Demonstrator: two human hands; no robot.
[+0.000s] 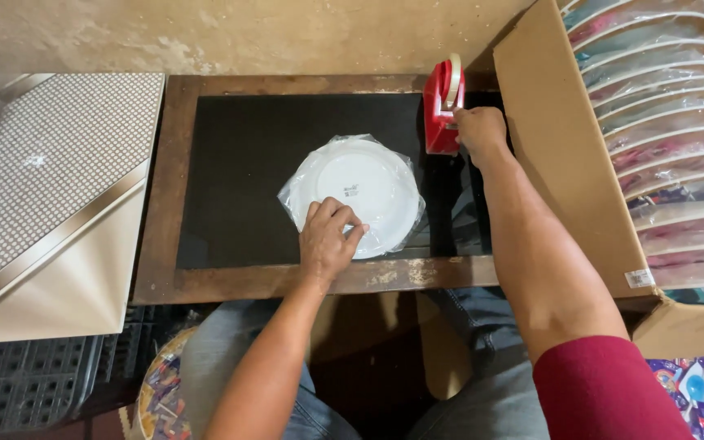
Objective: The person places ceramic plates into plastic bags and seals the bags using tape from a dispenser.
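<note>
A white plate [366, 181] lies face down inside a clear plastic bag on the dark glass top of a small wooden-framed table [246, 147]. My left hand [329, 239] presses on the plate's near edge, fingers bent over the folded plastic. My right hand [479, 133] reaches to a red tape dispenser [442, 106] at the table's back right, fingers at the tape roll's front. Whether tape is pinched between the fingers is hidden.
A big cardboard box [564, 147] at the right holds several bagged plates standing on edge. A beige and dotted panel [50, 187] lies at the left, with a dark plastic crate [26, 383] below it. Colourful printed plates [160, 391] sit by my knees.
</note>
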